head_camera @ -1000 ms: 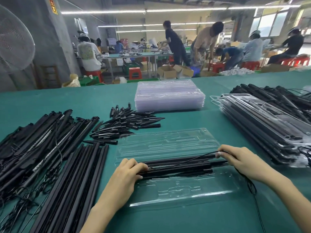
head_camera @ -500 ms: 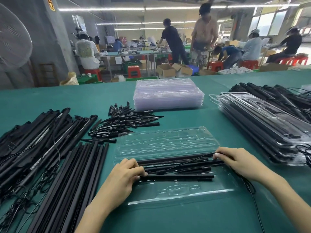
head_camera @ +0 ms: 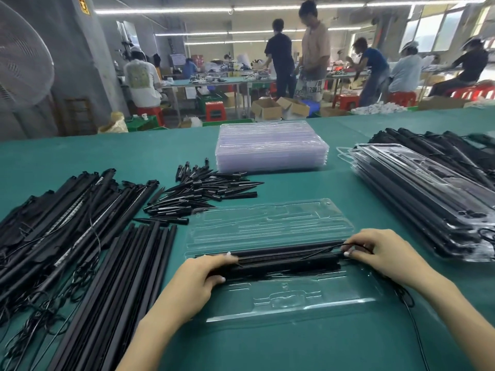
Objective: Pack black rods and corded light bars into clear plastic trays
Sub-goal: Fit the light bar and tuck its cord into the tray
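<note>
fingers of the left hand (head_camera: 187,283) curl round the left end of a bundle of black rods and light bars (head_camera: 284,261), thumb underneath and fingertips over the top; fingers of the right hand (head_camera: 380,253) pinch the bundle's right end together with a thin black cord (head_camera: 325,251) that runs slantwise across the bars; the bundle lies crosswise along the middle fold of an open clear plastic tray (head_camera: 289,298), whose far half (head_camera: 267,223) lies flat on the green surface (head_camera: 267,349) behind the bundle; another stretch of cord (head_camera: 413,325) trails off under the right wrist toward the near edge; to the left, a row of plain black rods (head_camera: 112,290) lies side by side, reaching toward the near edge, and beyond it a looser heap of corded light bars (head_camera: 61,210) with tangled wires; just behind the tray sits a scatter of short black pointed spikes (head_camera: 206,191); farther back a stack of empty clear trays (head_camera: 270,147) rests flat; on the right, a pile of filled trays (head_camera: 417,194) lies at a slant, with more black bars (head_camera: 439,145) behind it; past the surface, several people stand or sit at other tables among red stools (head_camera: 215,111) and cardboard boxes (head_camera: 278,108); a large fan (head_camera: 21,57) stands at the far left.
</note>
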A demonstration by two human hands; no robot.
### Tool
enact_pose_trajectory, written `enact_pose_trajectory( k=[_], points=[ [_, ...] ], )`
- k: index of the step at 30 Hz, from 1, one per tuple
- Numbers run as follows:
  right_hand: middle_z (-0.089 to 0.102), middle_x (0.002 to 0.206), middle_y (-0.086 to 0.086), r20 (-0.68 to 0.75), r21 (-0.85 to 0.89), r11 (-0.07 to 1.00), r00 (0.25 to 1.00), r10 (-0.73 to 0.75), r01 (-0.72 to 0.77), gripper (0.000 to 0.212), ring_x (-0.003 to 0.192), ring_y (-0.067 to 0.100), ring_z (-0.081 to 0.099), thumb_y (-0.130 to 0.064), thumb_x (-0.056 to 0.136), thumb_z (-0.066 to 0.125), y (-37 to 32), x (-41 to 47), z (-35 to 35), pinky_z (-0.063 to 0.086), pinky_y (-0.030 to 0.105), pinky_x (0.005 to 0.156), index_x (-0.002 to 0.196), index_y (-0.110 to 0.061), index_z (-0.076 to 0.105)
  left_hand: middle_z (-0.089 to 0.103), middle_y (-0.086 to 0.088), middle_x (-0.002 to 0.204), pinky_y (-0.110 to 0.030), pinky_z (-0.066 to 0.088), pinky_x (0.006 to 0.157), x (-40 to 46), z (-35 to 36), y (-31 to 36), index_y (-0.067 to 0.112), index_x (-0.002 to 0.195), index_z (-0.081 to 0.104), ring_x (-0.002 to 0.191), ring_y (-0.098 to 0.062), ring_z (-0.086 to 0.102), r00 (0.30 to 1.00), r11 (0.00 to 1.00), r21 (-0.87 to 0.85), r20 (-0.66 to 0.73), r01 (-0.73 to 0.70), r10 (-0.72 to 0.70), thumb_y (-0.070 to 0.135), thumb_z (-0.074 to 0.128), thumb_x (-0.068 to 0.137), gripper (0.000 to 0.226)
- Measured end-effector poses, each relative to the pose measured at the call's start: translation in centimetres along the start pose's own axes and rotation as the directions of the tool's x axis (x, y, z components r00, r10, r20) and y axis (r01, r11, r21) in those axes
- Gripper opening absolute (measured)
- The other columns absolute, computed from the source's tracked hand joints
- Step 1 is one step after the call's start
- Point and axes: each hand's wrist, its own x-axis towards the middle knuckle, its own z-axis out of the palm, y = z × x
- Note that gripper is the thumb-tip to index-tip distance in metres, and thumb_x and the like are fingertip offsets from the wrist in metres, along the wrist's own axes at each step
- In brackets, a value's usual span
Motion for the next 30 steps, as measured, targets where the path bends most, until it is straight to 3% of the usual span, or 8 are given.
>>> enact_pose_trajectory(
  k=[5, 10, 14, 19, 22, 25, 28, 30],
  points=[
    [0.064, 0.076, -0.030, 0.049, -0.013, 1.000, 0.999, 0.013, -0.012, 0.021, 0.068, 0.000, 0.055, -0.034, 0.080, 0.073, -0.1, 0.1, -0.1, 0.047, 0.030, 0.063, 0.071, -0.040, 0.055, 0.049, 0.023, 0.127, -0.015, 0.019, 0.114, 0.0, -0.3, 0.1, 0.025, 0.110, 0.070, 0.126, 0.007, 0.041, 0.997, 0.997, -0.061, 0.068, 0.043, -0.039, 0.004, 0.062, 0.090, 0.030],
    [0.064, 0.060, -0.006, 0.034, 0.119, 0.993, 0.999, 0.023, -0.027, 0.012, 0.057, 0.011, 0.054, -0.033, 0.083, 0.071, -0.4, 0.0, -0.2, 0.044, 0.027, 0.058, 0.072, -0.035, 0.068, 0.051, 0.037, 0.114, -0.010, 0.015, 0.112, -0.1, -0.4, -0.1, 0.025, 0.111, 0.068, 0.128, 0.008, 0.040, 0.997, 0.985, -0.159, 0.047, 0.061, -0.054, 0.013, 0.054, 0.096, 0.024],
    [0.054, 0.054, 0.008, -0.114, 0.737, 0.674, 0.993, 0.044, 0.055, 0.019, 0.045, 0.006, 0.042, 0.006, 0.085, 0.060, -1.4, -0.6, -0.8, 0.036, 0.012, 0.048, 0.083, -0.008, 0.073, 0.060, 0.021, 0.121, -0.014, 0.020, 0.114, -0.4, -0.4, 0.1, 0.027, 0.104, 0.070, 0.123, 0.010, 0.046, 0.999, 0.976, -0.214, 0.011, 0.048, -0.047, 0.001, 0.063, 0.088, 0.032],
    [0.035, 0.046, -0.002, 0.074, 0.865, 0.498, 0.997, -0.028, -0.051, 0.014, 0.041, 0.006, 0.030, -0.005, 0.078, 0.053, -2.2, -0.1, -2.0, 0.028, 0.012, 0.042, 0.087, 0.002, 0.062, 0.066, 0.031, 0.106, -0.006, 0.036, 0.089, -0.7, -0.6, 0.0, 0.042, 0.114, 0.047, 0.101, 0.012, 0.056, 0.995, 0.975, -0.202, -0.024, 0.094, -0.101, 0.008, 0.069, 0.084, 0.050],
    [0.035, 0.049, 0.001, 0.192, 0.870, 0.466, 0.981, -0.016, -0.162, 0.016, 0.041, 0.007, 0.029, -0.008, 0.077, 0.053, -2.3, 0.0, -2.3, 0.028, 0.013, 0.040, 0.088, 0.002, 0.058, 0.070, 0.019, 0.102, -0.005, 0.037, 0.083, -0.5, -0.6, -0.1, 0.036, 0.118, 0.042, 0.096, 0.008, 0.059, 0.986, 0.944, -0.303, -0.055, 0.134, -0.158, 0.006, 0.059, 0.091, 0.044],
    [0.047, 0.055, 0.005, 0.176, 0.756, 0.643, 0.984, -0.020, -0.122, 0.011, 0.046, 0.008, 0.040, -0.010, 0.083, 0.059, -1.7, 0.1, -2.3, 0.036, 0.013, 0.043, 0.088, -0.002, 0.065, 0.067, 0.009, 0.102, -0.013, 0.042, 0.092, -0.6, -0.7, 0.1, 0.030, 0.109, 0.053, 0.100, 0.001, 0.060, 0.961, 0.930, -0.336, -0.174, 0.148, -0.216, -0.012, 0.051, 0.088, 0.047],
    [0.066, 0.063, 0.002, 0.056, 0.480, 0.877, 0.998, -0.038, 0.007, 0.006, 0.050, 0.005, 0.051, -0.011, 0.087, 0.065, -1.1, -0.1, -2.0, 0.042, 0.012, 0.050, 0.082, -0.013, 0.069, 0.063, 0.012, 0.100, -0.013, 0.040, 0.090, -0.7, -1.4, -0.7, 0.025, 0.104, 0.060, 0.099, -0.001, 0.057, 0.913, 0.971, -0.166, -0.341, 0.174, -0.222, -0.016, 0.057, 0.079, 0.049],
    [0.066, 0.065, 0.005, 0.032, 0.348, 0.936, 0.998, -0.060, 0.045, 0.011, 0.050, 0.007, 0.052, -0.013, 0.086, 0.068, -1.0, -0.3, -1.6, 0.043, 0.017, 0.051, 0.079, -0.021, 0.069, 0.062, 0.012, 0.097, -0.023, 0.042, 0.087, -0.9, -2.0, -1.3, 0.024, 0.101, 0.062, 0.093, -0.007, 0.056, 0.897, 0.966, -0.089, -0.358, 0.243, -0.259, -0.013, 0.059, 0.079, 0.044]
  ],
)
